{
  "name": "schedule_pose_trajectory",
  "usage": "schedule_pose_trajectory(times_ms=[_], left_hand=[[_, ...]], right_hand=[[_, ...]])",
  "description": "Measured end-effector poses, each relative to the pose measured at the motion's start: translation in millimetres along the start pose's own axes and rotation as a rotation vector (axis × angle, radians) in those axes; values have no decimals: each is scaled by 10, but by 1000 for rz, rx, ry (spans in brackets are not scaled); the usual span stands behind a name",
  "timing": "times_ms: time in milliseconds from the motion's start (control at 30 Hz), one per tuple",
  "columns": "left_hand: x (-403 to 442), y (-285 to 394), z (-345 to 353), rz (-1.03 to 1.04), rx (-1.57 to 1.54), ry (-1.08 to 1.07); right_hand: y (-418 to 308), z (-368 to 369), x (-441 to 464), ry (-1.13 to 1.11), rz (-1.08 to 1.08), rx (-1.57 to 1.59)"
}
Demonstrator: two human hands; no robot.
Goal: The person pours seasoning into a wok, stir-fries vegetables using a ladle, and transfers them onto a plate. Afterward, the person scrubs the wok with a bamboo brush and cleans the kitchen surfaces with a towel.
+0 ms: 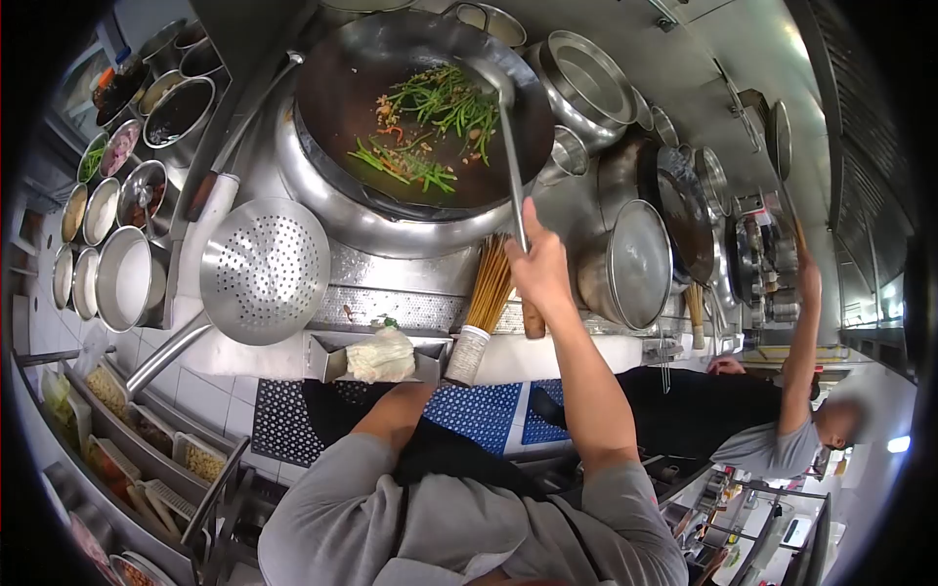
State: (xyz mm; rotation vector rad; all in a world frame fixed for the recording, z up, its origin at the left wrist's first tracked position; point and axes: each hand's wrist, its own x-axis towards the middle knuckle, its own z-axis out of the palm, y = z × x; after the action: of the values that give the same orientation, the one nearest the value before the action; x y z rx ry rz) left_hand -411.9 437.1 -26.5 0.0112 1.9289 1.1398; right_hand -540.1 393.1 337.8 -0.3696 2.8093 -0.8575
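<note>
My right hand (540, 266) is closed around the long handle of a wok ladle (515, 161), whose wooden end (533, 320) sticks out below my fist. The ladle's head rests at the upper right inside a large dark wok (332, 107). Green beans (445, 103) with chopped bits and some red pieces lie in the wok. Of my left arm only the forearm (393, 415) shows, low beside a metal tray (430, 369) holding a crumpled white cloth (381, 354). My left hand itself is hidden.
A perforated strainer (265, 272) lies left of the wok, near seasoning containers (124, 278). A bamboo wok brush (486, 293) stands by the tray. Metal pots (640, 264) line the right side. Farther right, another person (782, 435) in a grey shirt raises an arm.
</note>
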Motion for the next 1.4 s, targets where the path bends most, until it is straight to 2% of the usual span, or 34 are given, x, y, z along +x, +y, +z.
schedule_pose_trajectory(times_ms=[100, 133, 200, 233, 267, 300, 333, 400, 433, 467, 500, 533, 567, 600, 633, 700, 733, 800, 833, 900, 933, 1033, 1067, 1167, 1200, 1300, 1333, 1400], left_hand=[[-223, -274, 98, -19, -20, -5], [-330, -367, 154, -22, -23, -6], [-763, -504, 183, 46, -12, 27], [-1081, -496, 171, 150, 23, 64], [-1666, -244, -55, 349, 128, 127], [-2137, -76, -184, 428, 73, 114], [-2566, 135, -365, 434, -236, 61], [-3279, 523, -671, 493, -246, 414], [-3504, 677, -769, 491, -202, 685], [-3581, 751, -900, 572, 38, 969], [-3659, 834, -1039, 547, 272, 1094], [-3704, 907, -1186, 456, 492, 1081], [-3655, 882, -1240, 364, 658, 1075], [-3585, 793, -1277, 273, 694, 944], [-3496, 682, -1269, 180, 722, 812], [-3279, 466, -1231, 180, 906, 835], [-3211, 382, -1236, 178, 999, 847], [-3150, 285, -1275, 178, 941, 855], [-3157, 274, -1310, 184, 914, 856], [-3407, 371, -1401, 298, 425, 872], [-3581, 452, -1439, 345, 176, 859], [-3883, 419, -1541, 450, -800, 563], [-3956, 401, -1571, 540, -973, 515], [-4126, 349, -1649, 571, -1344, 388], [-4133, 297, -1694, 609, -1345, 357], [-4149, 111, -1843, 528, -1387, 355], [-4152, 19, -1890, 521, -1392, 362], [-4212, -152, -1960, 468, -1432, 440]], right_hand=[[90, -204, -258, -77, -179, -49], [192, -265, -368, -37, -311, -29], [-15, -624, -765, -142, -244, -75], [-23, -815, -918, -242, -182, 5], [10, -1020, -1054, -341, -121, 83], [15, -1152, -1092, -421, -59, 124], [20, -1284, -1126, -497, 6, 160], [17, -1449, -1088, -627, 140, 155], [253, -1274, -952, -426, -202, -18], [396, -1068, -770, -308, -324, -82], [541, -862, -591, -176, -434, -158], [450, -715, -479, -144, -339, -121], [258, -628, -462, -177, -126, 69], [61, -556, -449, -207, 82, 255], [68, -347, -405, -112, 36, 229], [221, 170, -298, 81, -58, 178], [73, 165, -369, 7, 6, 318], [-152, 112, -535, -141, 139, 595], [-152, 77, -541, -160, 124, 613], [-139, -50, -480, -192, 85, 645], [-144, -12, -430, -130, 27, 600], [-404, 51, -129, 105, 67, 420], [-458, 97, 13, 141, 32, 371], [-730, 183, 238, 36, 82, 572], [-817, 212, 307, -66, 107, 715], [-935, 212, 245, -303, 48, 611], [-970, 187, 129, -329, 16, 448], [-854, 96, -170, -307, -222, 115]])
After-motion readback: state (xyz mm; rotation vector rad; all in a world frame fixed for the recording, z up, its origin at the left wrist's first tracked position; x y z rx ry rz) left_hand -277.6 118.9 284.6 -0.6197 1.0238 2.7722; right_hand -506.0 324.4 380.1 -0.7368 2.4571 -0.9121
